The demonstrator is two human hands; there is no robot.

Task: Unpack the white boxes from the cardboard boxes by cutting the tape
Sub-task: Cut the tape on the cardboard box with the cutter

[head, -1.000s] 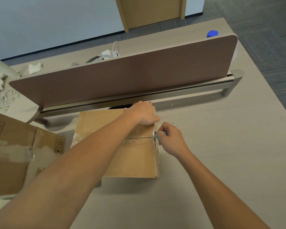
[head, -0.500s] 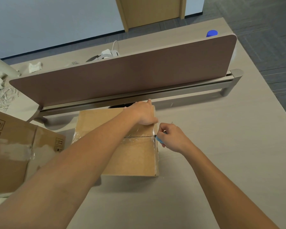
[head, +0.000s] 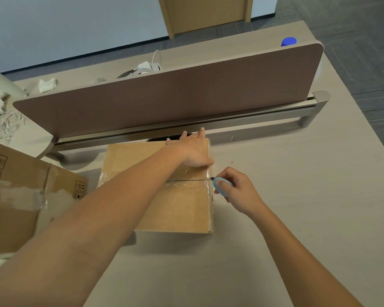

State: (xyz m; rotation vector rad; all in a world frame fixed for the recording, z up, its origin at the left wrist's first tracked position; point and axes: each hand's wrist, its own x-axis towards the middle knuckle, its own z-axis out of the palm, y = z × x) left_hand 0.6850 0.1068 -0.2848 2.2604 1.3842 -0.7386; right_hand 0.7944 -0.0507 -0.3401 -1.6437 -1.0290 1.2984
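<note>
A closed cardboard box (head: 177,207) stands on the desk, its top seam covered with clear tape (head: 186,183). My left hand (head: 194,149) lies flat on the box's far right corner, fingers straight, pressing down. My right hand (head: 235,189) grips a small light-blue cutter (head: 221,181) at the right end of the seam, its dark tip against the box's right edge. No white box shows.
A larger cardboard box (head: 16,196) with taped flaps sits at the left. A brown divider panel (head: 175,96) on a metal rail runs behind the box. Beyond it lie cables, paper scraps and a blue cap (head: 288,41). Bare desk (head: 297,185) spreads right and in front.
My left hand's fingers have stretched out flatter toward the box's far edge. My right hand with the cutter has shifted slightly right, off the box's edge.
</note>
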